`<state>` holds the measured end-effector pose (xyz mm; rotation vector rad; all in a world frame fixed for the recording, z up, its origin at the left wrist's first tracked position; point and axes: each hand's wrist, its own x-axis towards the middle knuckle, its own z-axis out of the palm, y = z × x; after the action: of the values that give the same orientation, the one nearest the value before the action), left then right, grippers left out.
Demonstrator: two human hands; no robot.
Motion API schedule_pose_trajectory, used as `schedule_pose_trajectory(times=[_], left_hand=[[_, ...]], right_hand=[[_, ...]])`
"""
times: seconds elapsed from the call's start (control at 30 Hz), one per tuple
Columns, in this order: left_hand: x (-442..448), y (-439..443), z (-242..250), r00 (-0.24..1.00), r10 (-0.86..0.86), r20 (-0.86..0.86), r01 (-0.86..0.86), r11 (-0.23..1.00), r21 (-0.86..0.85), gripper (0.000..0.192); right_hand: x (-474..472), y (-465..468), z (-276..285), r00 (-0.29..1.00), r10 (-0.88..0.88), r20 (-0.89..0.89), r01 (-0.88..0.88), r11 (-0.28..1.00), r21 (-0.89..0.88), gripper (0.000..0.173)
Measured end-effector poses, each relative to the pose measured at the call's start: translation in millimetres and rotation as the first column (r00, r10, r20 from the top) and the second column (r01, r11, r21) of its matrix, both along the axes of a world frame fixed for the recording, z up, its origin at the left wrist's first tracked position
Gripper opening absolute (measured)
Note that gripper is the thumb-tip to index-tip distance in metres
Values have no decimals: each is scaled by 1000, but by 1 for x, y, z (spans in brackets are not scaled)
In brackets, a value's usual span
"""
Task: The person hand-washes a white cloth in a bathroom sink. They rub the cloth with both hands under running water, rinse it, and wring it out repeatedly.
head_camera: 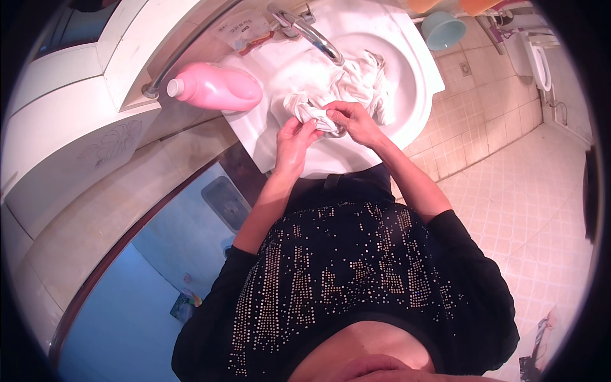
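Note:
Wet-looking white cloth lies bunched in a white washbasin, its near part raised over the front of the bowl. My left hand pinches this near fold between thumb and fingers. Just to its right, my right hand grips the same fold, thumb on top. The two hands are close together but apart. Above the cloth reaches a chrome faucet. On the basin's left ledge a pink plastic bottle with a white cap lies on its side.
A printed plastic packet lies behind the bottle, left of the faucet. At the left, a metal rail runs beside a white cabinet. A light-blue plastic bowl is beyond the basin at the upper right, above the tiled floor.

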<state>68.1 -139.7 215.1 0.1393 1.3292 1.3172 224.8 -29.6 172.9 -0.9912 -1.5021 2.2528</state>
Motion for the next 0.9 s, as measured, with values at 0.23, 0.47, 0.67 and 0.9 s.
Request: schedule_pose_trajectory(times=[0.23,0.47,0.67,0.9], left_hand=[[1,3,6,997,24,79,-26,999,24,26],[5,2,-5,945,123,304,-150,986,67,28],[9,4,-4,918,182,351,-222,972,76,26],[-3,24,2,996,85,14,-86,989,117,31]], right_hand=[[-1,1,3,1000,-12,-13,11,997,-81,27],[-3,1,-7,996,-41,-82,24,980,-196,24],[-4,-3,-8,994,-73,-82,53,972,-228,21],[1,-8,45,944,-325,54,264,846,463,19]])
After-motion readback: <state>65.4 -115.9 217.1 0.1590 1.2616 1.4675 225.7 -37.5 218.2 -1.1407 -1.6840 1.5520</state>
